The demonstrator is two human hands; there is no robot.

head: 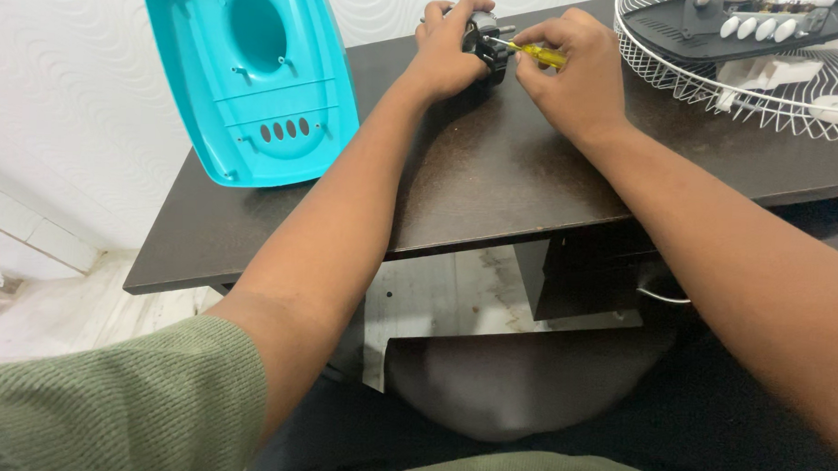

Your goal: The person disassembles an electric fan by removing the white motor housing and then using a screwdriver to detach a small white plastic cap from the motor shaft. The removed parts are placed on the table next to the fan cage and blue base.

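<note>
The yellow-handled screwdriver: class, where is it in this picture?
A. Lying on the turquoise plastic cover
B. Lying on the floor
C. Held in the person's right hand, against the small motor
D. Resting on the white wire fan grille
C: the right hand grips the yellow-handled screwdriver, its tip at the small black and metal motor that the left hand steadies.

Soft even light, mostly sharp

Dark wooden desk (495,187), white textured wall (61,112), pale floor (54,316)

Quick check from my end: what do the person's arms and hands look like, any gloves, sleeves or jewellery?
Both hands, left hand and right hand, are bare: no gloves, rings or watch visible. Forearms are uncovered. A short olive-green ribbed sleeve covers the left upper arm.
</note>
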